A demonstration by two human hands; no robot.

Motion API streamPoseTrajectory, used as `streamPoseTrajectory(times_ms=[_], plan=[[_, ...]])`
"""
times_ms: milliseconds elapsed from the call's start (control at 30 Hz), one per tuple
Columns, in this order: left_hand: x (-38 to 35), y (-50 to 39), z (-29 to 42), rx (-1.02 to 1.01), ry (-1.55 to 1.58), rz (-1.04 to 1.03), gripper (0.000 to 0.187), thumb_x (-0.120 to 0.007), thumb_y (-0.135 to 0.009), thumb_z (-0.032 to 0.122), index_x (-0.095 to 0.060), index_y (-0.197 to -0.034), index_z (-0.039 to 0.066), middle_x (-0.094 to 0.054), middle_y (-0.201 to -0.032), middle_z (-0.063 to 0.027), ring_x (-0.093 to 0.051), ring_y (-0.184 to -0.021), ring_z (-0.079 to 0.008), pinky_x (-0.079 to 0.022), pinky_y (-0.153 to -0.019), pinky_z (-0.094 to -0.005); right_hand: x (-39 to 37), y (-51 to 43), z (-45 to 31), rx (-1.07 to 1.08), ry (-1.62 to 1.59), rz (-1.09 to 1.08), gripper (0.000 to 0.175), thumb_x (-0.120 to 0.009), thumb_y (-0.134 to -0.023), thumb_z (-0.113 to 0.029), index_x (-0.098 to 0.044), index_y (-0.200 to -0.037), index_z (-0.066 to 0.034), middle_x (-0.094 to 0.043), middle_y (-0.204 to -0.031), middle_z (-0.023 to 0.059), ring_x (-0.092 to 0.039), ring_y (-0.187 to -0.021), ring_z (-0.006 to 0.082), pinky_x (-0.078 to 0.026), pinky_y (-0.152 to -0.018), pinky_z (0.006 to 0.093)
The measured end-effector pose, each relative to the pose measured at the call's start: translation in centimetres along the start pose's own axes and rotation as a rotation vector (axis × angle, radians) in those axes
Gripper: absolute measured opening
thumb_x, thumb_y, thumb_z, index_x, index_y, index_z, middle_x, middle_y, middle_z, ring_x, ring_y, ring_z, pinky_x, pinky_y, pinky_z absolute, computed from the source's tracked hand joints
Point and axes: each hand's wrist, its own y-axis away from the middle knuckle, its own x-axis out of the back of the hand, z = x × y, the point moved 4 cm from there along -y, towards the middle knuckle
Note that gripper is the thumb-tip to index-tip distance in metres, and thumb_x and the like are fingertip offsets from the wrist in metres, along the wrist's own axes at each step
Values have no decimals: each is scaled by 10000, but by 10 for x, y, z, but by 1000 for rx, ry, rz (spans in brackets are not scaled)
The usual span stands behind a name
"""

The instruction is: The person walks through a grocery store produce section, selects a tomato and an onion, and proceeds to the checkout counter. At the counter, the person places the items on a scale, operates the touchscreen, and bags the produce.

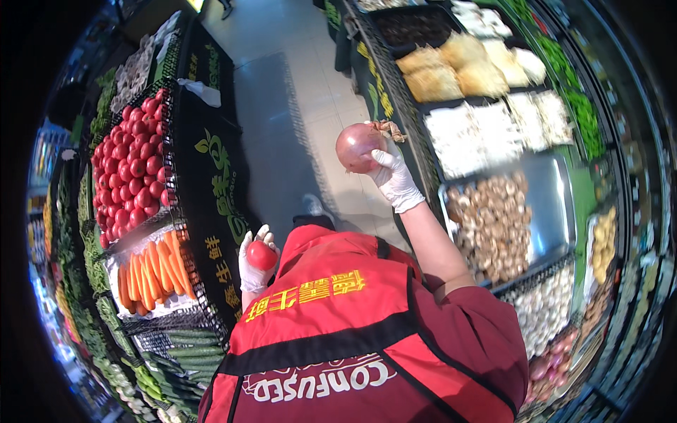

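Note:
My right hand, in a white glove, grips a large reddish-purple onion. The onion's dry, papery stem end points to the right, and my arm reaches forward over the aisle. Lower and to the left, my gloved left hand cradles a small red tomato in its palm, with the fingers curled up behind it. A heap of red tomatoes fills a bin on the left stand, beyond this hand. Near my right forearm stands a metal tray partly filled with brown mushrooms.
Carrots and cucumbers lie on the left stand. White enoki mushrooms, garlic and red onions line the right stand. A tiled aisle floor runs between both stands.

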Motion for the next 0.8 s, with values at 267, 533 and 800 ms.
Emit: streamPoseTrajectory(times_ms=[267, 533, 800], plan=[[-73, -151, 153, 42, -100, -109, 430, -552, -1009, 381, -639, -1224, 19, -745, -980, -124, -707, -832, -246, -561, -784, -361, -83, -210, 7, 304, 523, 188, 830, -817, -713, -25, -430, -1445, -83, -481, -1386, 89, -494, -1287, 221, -430, -1106, 358], [-266, -308, 287, 63, -233, -314, 423, -498, -1045, 367, -601, -1226, 0, -687, -955, -102, -696, -844, -241, -570, -818, -382, -97, -373, -26, 544, 1021, 291, 949, -873, -655, -43, -383, -1468, -38, -460, -1410, 124, -464, -1324, 251, -387, -1139, 387], [-376, -464, 331, 106, -85, -190, 417, -519, -1017, 332, -641, -1219, -12, -740, -1014, -153, -717, -893, -283, -568, -861, -416, -52, -596, -50, 183, 356, 250, 807, -804, -769, -174, -414, -1470, -81, -467, -1440, 100, -488, -1319, 280, -422, -1120, 427]])
